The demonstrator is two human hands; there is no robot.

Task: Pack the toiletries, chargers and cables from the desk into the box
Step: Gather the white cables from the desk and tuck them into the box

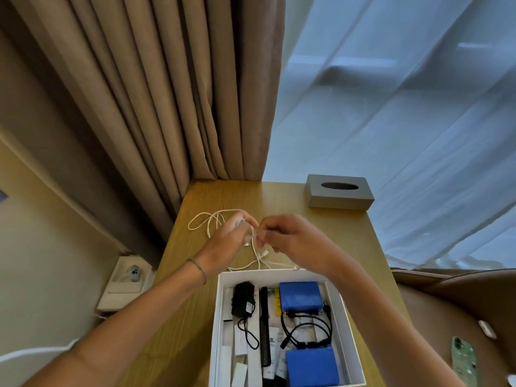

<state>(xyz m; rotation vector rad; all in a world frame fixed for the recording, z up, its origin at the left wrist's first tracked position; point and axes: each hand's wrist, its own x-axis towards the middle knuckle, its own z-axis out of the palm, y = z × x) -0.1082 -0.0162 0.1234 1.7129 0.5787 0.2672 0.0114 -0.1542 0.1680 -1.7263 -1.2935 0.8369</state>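
A: Where was the white cable [208, 222]?

B: Above the bench [279, 196], beyond the box [219, 317]. The left hand [231, 238] gripped a bunch of loops; the right hand [290, 236] pinched a strand near the plug.

A: How would it handle?

B: Light and limp, I'd judge, apt to spring open, so hold the gathered coil, not one strand

Two blue packs [300, 296] in one box [347, 325], one black charger [243, 301], one white cable [208, 223], one tissue box [339, 192].

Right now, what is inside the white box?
The white box holds two blue packs, a black charger, a black comb, black cables and white tubes. Anything beneath them is hidden.
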